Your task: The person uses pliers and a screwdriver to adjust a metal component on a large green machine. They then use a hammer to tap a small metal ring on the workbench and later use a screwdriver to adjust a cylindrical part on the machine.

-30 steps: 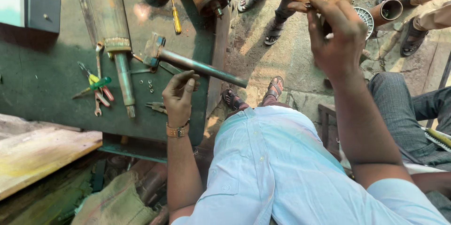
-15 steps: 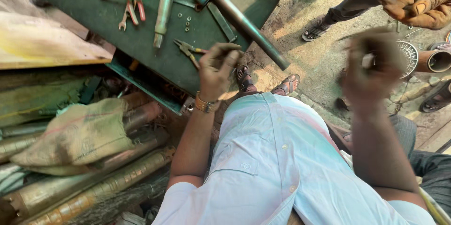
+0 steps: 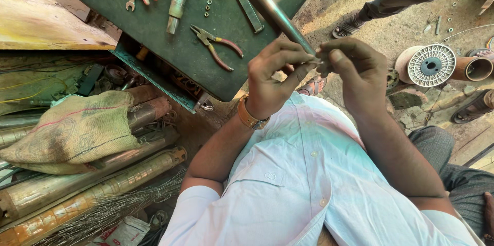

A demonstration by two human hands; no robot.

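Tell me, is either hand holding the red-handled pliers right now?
No, the red-handled pliers lie on the green table, while the left hand and right hand meet above the shirt.

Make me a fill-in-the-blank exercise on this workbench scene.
1. The left hand and right hand meet in front of the person's ____.
2. The pliers lie on the ____ bench top.
3. The left wrist wears a ____.
4. The burlap sack lies across metal ____.

Missing words: chest; green; watch; cylinders
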